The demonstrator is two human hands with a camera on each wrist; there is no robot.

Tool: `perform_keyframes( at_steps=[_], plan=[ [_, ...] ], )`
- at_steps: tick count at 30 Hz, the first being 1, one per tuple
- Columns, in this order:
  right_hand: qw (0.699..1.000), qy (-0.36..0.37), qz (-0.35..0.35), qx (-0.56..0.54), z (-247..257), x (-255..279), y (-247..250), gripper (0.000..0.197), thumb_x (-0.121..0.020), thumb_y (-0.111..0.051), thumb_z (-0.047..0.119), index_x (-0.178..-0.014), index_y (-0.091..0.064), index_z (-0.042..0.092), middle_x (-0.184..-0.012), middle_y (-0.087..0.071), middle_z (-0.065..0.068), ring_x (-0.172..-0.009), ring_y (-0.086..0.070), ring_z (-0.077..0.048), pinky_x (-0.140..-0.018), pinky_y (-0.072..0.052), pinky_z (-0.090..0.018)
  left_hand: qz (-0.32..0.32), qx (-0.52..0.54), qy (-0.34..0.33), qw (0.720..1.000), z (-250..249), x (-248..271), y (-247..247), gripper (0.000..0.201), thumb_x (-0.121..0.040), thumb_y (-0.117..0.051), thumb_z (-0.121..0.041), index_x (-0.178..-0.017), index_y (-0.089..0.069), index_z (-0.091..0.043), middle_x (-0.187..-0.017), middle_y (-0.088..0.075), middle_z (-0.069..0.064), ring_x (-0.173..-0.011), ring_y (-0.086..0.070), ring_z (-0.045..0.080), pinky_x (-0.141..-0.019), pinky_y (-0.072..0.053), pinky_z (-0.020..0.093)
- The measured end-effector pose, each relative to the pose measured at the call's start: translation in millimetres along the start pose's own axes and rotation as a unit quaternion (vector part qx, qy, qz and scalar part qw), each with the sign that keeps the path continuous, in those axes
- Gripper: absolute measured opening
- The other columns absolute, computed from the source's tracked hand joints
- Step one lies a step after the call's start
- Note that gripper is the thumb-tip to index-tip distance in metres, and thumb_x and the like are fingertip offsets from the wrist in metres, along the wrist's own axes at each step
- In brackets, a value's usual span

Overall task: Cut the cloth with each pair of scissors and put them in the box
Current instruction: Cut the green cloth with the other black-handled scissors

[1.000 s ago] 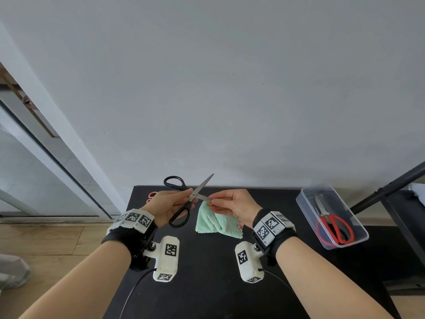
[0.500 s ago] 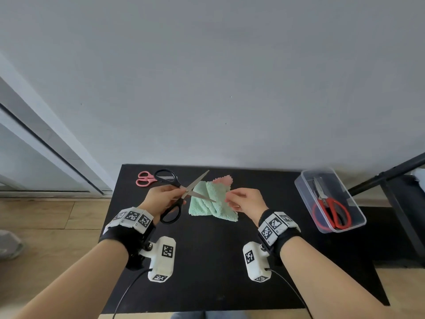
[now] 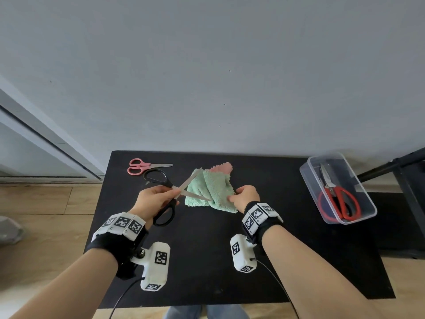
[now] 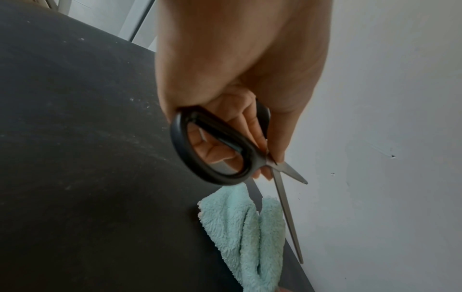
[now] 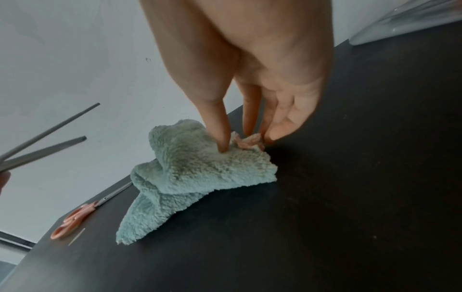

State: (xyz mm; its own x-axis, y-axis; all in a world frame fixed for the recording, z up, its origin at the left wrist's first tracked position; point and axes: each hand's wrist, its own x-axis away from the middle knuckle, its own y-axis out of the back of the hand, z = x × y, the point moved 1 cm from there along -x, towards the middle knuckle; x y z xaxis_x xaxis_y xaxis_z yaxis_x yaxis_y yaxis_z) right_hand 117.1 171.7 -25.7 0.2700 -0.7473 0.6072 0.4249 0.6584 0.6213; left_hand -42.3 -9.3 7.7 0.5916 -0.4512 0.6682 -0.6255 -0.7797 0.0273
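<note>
My left hand [image 3: 154,200] grips the black-handled scissors [image 3: 166,182], fingers through a handle ring [image 4: 255,158]. Its blades [image 5: 50,130] stand open in the air over the left part of the cloth. The mint-green fluffy cloth [image 3: 211,187] lies folded and rumpled on the black table [image 3: 207,261], with a pink side [image 3: 222,168] showing at the back. My right hand [image 3: 245,195] pinches the cloth's near right corner [image 5: 240,144] between thumb and fingers. Pink scissors [image 3: 138,166] lie shut at the table's back left. Red scissors [image 3: 337,192] lie in the clear plastic box [image 3: 308,178] at the right.
A grey wall stands right behind the table. A black frame [image 3: 391,166] sits behind and to the right of the box. Wooden floor [image 3: 46,215] lies to the left, past the table's edge. Cables run from both wrist cameras toward me.
The cloth, which hung lifted from my right hand, has come down onto the table. Both hands have lowered and moved apart. The black scissors stay in my left hand, blades open.
</note>
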Motion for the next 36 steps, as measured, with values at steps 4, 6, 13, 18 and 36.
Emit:
perform_keyframes(
  at_steps=[4, 6, 13, 18, 36],
  plan=[
    [1.0, 0.0, -0.004, 0.011, -4.7, -0.6, 1.4, 0.019, -0.081, -0.07, 0.012, -0.099, -0.073, 0.008, -0.101, -0.071, -0.009, -0.095, -0.066, -0.024, -0.073, -0.047, -0.025, -0.001, -0.005, -0.002, 1.0, 0.8, 2.1, 1.7, 0.012, -0.08, -0.073, -0.015, -0.089, -0.07, -0.007, -0.073, -0.067, 0.005, -0.054, -0.066, 0.008, -0.046, -0.045, 0.014],
    [1.0, 0.006, -0.005, 0.007, -8.1, -0.6, 5.8, 0.012, -0.081, -0.068, 0.012, -0.091, -0.076, 0.011, -0.093, -0.072, -0.006, -0.087, -0.066, -0.021, -0.069, -0.045, -0.023, 0.003, -0.002, -0.003, 1.0, -0.9, 3.9, 1.7, 0.014, -0.08, -0.074, -0.015, -0.091, -0.069, -0.006, -0.074, -0.067, 0.006, -0.056, -0.066, 0.009, -0.05, -0.046, 0.015],
    [0.997, 0.062, 0.041, -0.025, -4.9, 11.6, 26.2, 0.042, -0.081, -0.058, -0.001, -0.05, -0.065, 0.027, -0.065, -0.062, 0.001, -0.068, -0.056, -0.017, -0.072, -0.046, -0.028, 0.025, 0.002, -0.013, 1.0, -17.4, 16.9, -6.2, 0.017, -0.08, -0.073, -0.015, -0.093, -0.068, -0.005, -0.076, -0.067, 0.006, -0.056, -0.066, 0.009, -0.048, -0.047, 0.014],
    [0.993, 0.02, 0.079, -0.084, 3.8, 17.5, 38.4, 0.015, -0.087, -0.058, -0.001, -0.093, -0.07, -0.008, -0.076, -0.063, -0.012, -0.076, -0.061, -0.024, -0.077, -0.057, -0.038, 0.038, -0.012, -0.021, 0.999, -29.5, 25.8, -12.9, 0.018, -0.08, -0.073, -0.013, -0.094, -0.068, -0.002, -0.067, -0.067, 0.009, -0.05, -0.064, 0.008, -0.043, -0.044, 0.014],
    [0.998, -0.023, 0.055, -0.034, 6.2, -12.5, 0.6, 0.021, -0.079, -0.066, 0.01, -0.059, -0.066, 0.012, -0.051, -0.059, -0.002, -0.044, -0.052, -0.013, -0.05, -0.046, -0.023, 0.011, -0.034, -0.009, 0.999, -11.1, 10.7, -3.2, 0.018, -0.08, -0.074, -0.014, -0.093, -0.07, -0.002, -0.068, -0.069, 0.006, -0.055, -0.065, 0.01, -0.053, -0.048, 0.018]
  ],
)
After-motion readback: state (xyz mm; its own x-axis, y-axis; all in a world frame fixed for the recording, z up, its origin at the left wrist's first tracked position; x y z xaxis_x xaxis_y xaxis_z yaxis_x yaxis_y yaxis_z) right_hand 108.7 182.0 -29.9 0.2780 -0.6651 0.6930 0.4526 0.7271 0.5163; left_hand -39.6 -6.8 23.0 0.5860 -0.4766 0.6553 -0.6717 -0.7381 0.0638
